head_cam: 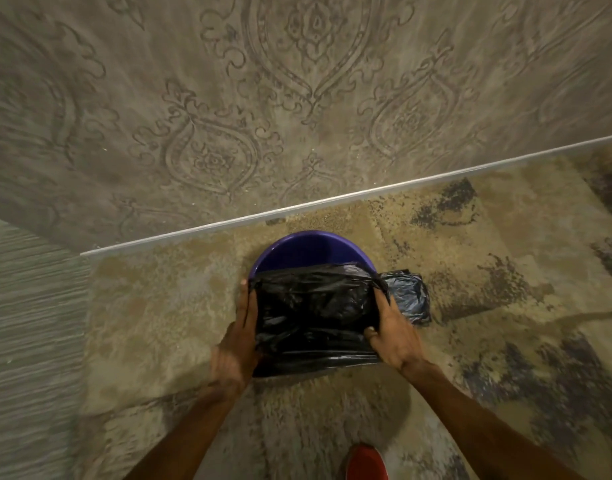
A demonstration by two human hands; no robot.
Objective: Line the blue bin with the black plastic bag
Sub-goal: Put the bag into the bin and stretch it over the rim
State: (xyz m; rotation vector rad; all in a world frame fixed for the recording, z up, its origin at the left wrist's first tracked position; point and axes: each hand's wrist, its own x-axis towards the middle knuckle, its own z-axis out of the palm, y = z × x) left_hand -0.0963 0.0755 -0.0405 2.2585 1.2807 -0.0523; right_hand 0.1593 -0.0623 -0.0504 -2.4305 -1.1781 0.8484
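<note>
Both hands, left [244, 327] and right [389, 332], clenched on the black plastic bag [315, 317] stretched over the near rim of the blue bin [297, 251]; likely to tear or slip off if overstretched.

I see the bin [309, 251] on the rug [159, 306] before the wall [297, 98], the bag [315, 317] over its near rim, a folded bag [410, 294] just right.
</note>
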